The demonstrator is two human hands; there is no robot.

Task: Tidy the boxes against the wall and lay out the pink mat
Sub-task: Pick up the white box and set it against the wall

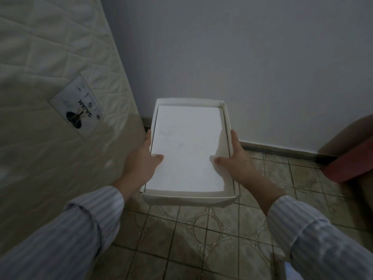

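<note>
We see a quilted mattress [50,81] leaning at left, grey wall [242,57] ahead, tiled floor [201,229], something reddish, perhaps the mat [351,158], at right, white box [187,148] near the wall, our left hand [141,158] and right hand [236,156] gripping its sides, thumbs inside.

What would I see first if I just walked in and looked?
First, the bright white box in the middle, held by its long sides between the left hand and the right hand, near the wall. Next, the big quilted mattress leaning upright on the left.
</note>
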